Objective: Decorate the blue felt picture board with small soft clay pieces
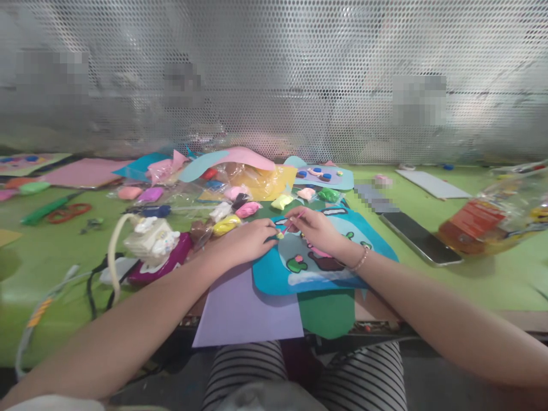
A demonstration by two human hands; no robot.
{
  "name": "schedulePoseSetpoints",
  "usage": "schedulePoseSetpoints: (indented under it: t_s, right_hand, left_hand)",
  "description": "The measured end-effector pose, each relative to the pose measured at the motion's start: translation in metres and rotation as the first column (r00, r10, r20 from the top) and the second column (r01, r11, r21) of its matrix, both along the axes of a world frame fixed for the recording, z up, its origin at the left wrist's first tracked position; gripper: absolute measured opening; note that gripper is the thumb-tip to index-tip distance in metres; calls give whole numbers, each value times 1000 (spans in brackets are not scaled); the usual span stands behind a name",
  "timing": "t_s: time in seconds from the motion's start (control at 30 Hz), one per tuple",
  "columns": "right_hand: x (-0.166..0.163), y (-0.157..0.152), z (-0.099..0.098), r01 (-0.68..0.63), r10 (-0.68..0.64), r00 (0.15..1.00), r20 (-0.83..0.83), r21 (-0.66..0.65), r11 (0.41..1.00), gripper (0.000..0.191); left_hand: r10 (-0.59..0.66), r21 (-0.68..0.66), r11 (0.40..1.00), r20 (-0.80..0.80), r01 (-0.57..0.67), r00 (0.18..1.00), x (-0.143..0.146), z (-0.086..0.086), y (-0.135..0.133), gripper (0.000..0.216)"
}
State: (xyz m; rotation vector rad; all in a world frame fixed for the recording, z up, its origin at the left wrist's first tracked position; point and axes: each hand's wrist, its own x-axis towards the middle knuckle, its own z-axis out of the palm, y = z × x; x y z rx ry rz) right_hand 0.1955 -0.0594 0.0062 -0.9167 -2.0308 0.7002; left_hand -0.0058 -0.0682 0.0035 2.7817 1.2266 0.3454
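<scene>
My left hand (248,240) rests on the edge of a blue paper picture (325,268), fingers curled around a small yellowish bit of clay (279,234). My right hand (314,228), wearing a thin bracelet, pinches a thin pink stick (298,217) whose tip meets that bit of clay. The blue picture carries clay shapes in green, pink, brown and white. It lies on a lilac sheet (244,311) and a green sheet (327,314).
Several bagged clay lumps (240,208) in pink, yellow, purple and green lie behind my hands. A phone (417,237) lies to the right, beside a plastic bag (492,222). Red scissors (68,212) and a plush-toy pouch (156,251) lie at left. A perforated metal screen (274,74) backs the green table (492,279).
</scene>
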Motion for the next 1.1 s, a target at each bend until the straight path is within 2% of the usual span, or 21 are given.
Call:
schedulePoseSetpoints:
  t_s: [0.33, 0.5, 0.77, 1.1]
  right_hand:
    - [0, -1, 1, -2, 2, 1000, -4, -34, 999, 15]
    - [0, -1, 3, 55, -55, 998, -13, -16, 998, 14]
    - [0, -2, 3, -10, 10, 1000, 16, -30, 999, 15]
    - [0, 0, 3, -10, 10, 1000, 22, -27, 1000, 16]
  left_hand:
    - [-1, 0, 1000, -8, 1, 1000, 0, 2, -1, 29]
    - [3, 8, 1000, -10, -3, 1000, 0, 0, 1, 30]
    - [14, 0, 1000, -18, -14, 1000, 0, -1, 1, 31]
    - [19, -11, 1000, -7, -19, 1000, 0, -1, 0, 32]
